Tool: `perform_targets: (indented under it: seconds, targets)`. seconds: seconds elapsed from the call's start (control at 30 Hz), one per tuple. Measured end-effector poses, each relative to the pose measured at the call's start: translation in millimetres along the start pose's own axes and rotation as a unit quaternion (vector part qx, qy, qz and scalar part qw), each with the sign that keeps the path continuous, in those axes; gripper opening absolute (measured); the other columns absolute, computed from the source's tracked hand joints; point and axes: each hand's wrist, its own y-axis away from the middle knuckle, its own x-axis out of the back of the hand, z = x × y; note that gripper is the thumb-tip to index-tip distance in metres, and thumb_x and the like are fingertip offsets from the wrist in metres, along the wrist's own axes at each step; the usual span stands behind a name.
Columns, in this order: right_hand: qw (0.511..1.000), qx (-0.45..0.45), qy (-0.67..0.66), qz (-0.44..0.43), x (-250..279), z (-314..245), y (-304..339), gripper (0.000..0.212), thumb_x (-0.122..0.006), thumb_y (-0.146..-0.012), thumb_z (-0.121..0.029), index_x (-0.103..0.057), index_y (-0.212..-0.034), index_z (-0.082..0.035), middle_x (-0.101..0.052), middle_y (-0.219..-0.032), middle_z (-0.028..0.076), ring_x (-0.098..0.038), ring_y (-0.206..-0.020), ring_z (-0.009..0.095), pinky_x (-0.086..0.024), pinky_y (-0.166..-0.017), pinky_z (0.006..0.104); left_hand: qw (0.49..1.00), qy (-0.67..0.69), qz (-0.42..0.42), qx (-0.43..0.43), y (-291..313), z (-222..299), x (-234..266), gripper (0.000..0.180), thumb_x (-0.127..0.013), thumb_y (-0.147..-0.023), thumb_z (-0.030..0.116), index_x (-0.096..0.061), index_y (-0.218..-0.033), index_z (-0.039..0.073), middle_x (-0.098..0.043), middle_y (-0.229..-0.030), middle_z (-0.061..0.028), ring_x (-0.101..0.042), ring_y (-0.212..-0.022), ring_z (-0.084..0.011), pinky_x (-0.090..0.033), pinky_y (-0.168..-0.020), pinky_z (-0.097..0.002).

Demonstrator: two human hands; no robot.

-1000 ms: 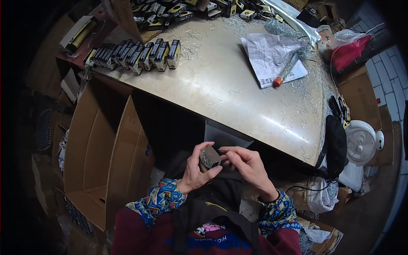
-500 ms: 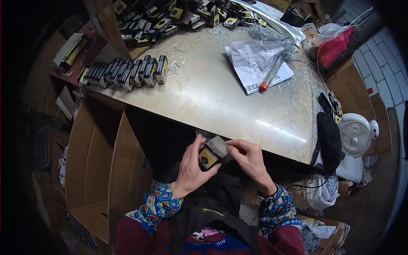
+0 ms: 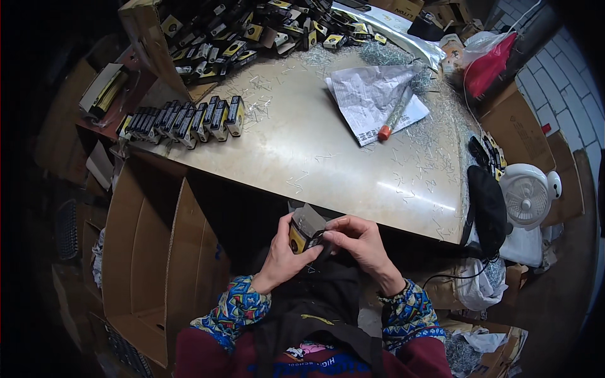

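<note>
My left hand (image 3: 278, 259) is closed round a small black and yellow cardboard box (image 3: 299, 242) just off the table's front edge, above my lap. The box is tilted, and its pale grey top flap (image 3: 309, 219) stands up. At the box's right side, my right hand (image 3: 365, 249) pinches its dark edge or side flap between thumb and forefinger. The inside of the box is hidden from view. Beyond my hands, a row of similar small boxes (image 3: 234, 116) stands upright at the left of the table.
A large pile of small boxes (image 3: 242, 47) covers the table's far left. Crumpled paper (image 3: 356, 94) lies under an orange-capped tube (image 3: 385, 132), amid scattered bent wire pieces (image 3: 435, 145). A large open carton (image 3: 148, 252) stands at left, a white fan (image 3: 526, 195) at right.
My left fingers have closed in round the box, and the box has turned slightly. My right hand has shifted left and down, its fingertips now against the box's side. The view has shifted slightly.
</note>
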Motion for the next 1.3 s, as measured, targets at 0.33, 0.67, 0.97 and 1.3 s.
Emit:
perform_targets:
  seconds: [0.33,0.67,0.97,1.3]
  targets:
    - [0.934,0.231,0.25,0.111,-11.4,-11.6,-4.7,0.018,-0.071,-0.083,-0.003,-0.068,-0.1,0.001,-0.067,-0.091,0.01,-0.065,-0.078,0.014,-0.052,-0.068,0.0247,0.993,-0.106,0.032,-0.033,-0.1,7.0,-1.6,0.078,-0.078,-0.077,0.016,-0.032,-0.138,0.003,-0.056,-0.121,-0.021,-0.06,-0.109,-0.0298,-0.049,-0.092,-0.0371]
    - [0.951,0.176,0.215,0.138,-34.3,27.6,-8.4,0.033,-0.06,-0.093,-0.005,-0.055,-0.125,0.001,-0.057,-0.12,0.008,-0.058,-0.106,0.014,-0.046,-0.09,0.0257,0.976,-0.152,0.04,-0.153,-0.1,7.3,-10.0,0.086,-0.081,-0.07,0.013,-0.032,-0.14,0.008,-0.056,-0.122,-0.0218,-0.06,-0.109,-0.0376,-0.05,-0.091,-0.0404]
    - [0.863,0.346,0.344,0.134,-23.9,26.6,3.8,0.016,-0.067,-0.084,0.002,-0.07,-0.099,-0.002,-0.056,-0.121,0.017,-0.062,-0.101,0.025,-0.052,-0.081,0.0291,0.962,-0.188,0.091,-0.175,-0.4,3.6,-3.4,0.065,-0.079,-0.07,0.013,-0.043,-0.125,0.007,-0.054,-0.11,-0.0184,-0.062,-0.092,-0.039,-0.053,-0.075,-0.0406]
    - [0.844,0.362,0.373,0.135,-23.9,26.3,-7.5,0.026,-0.068,-0.082,0.003,-0.069,-0.108,-0.003,-0.05,-0.135,0.023,-0.062,-0.109,0.031,-0.055,-0.083,0.0355,0.954,-0.219,0.107,-0.173,-1.5,-3.5,2.3,0.099,-0.079,-0.072,0.007,-0.015,-0.147,0.003,-0.054,-0.121,-0.022,-0.062,-0.105,-0.034,-0.051,-0.088,-0.0404]
